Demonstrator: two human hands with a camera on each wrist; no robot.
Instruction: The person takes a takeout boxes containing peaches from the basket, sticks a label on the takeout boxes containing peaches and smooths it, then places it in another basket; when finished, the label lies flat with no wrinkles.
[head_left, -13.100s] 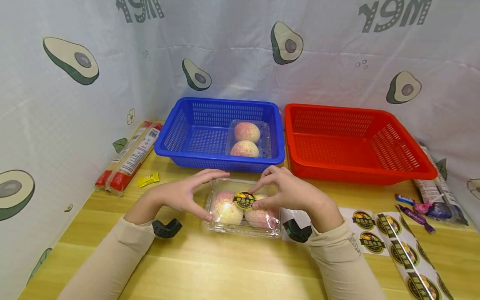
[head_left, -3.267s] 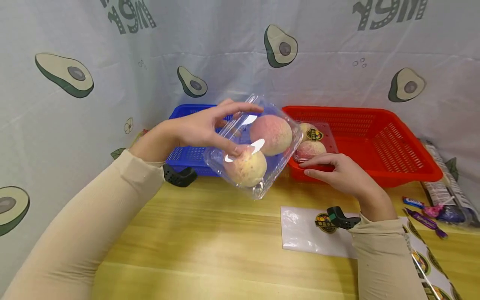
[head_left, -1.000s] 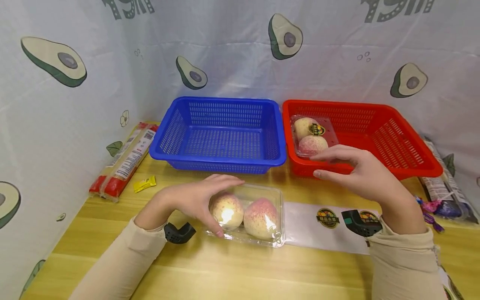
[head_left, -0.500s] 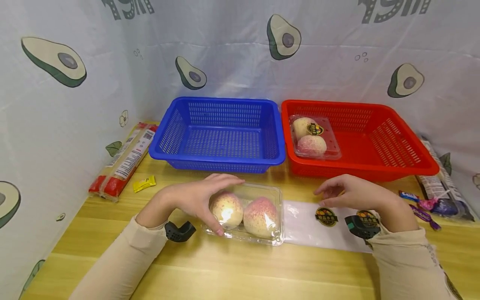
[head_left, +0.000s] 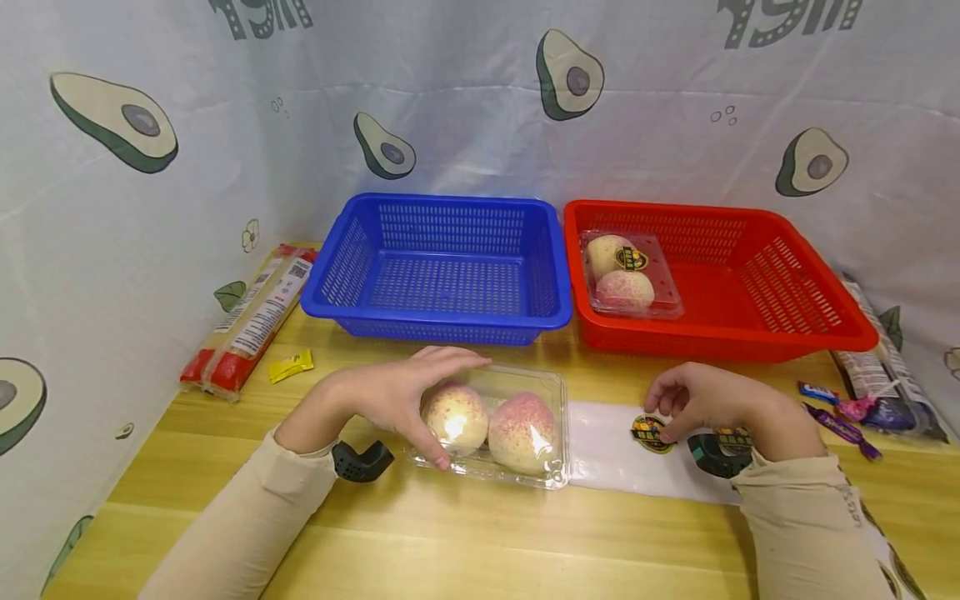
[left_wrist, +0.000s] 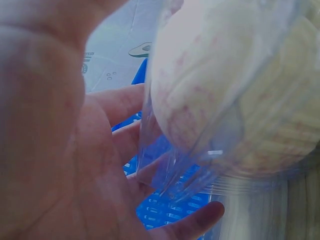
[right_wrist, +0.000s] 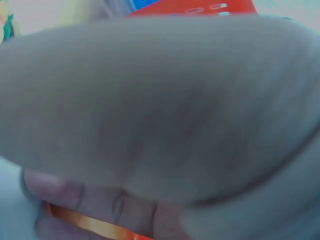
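A clear plastic clamshell box (head_left: 527,379) with two pink-and-yellow peaches (head_left: 522,433) sits on the table. Its left end is held by my left hand (head_left: 401,396), thumb on the near side and fingers on the far side; the left wrist view shows this hand (left_wrist: 95,150) round the clear plastic. To the right lies a white backing sheet (head_left: 600,450) bearing round black-and-gold stickers (head_left: 647,433). Over one sticker is my right hand (head_left: 712,400), fingers bent, the thumb tip at the sticker's right edge. In the right wrist view, the hand hides the sticker.
Behind stand a blue basket (head_left: 442,325) and a red basket (head_left: 750,342); the red one holds a stickered box of peaches (head_left: 626,279). Noodle packets (head_left: 251,321) and a yellow sweet (head_left: 291,365) lie left. Wrapped sweets (head_left: 843,429) lie right, beside a bag (head_left: 892,400).
The peach box has gone from the blue basket to the table under my left hand. A stickered box now lies in the red basket. My right hand has moved down onto the sticker sheet.
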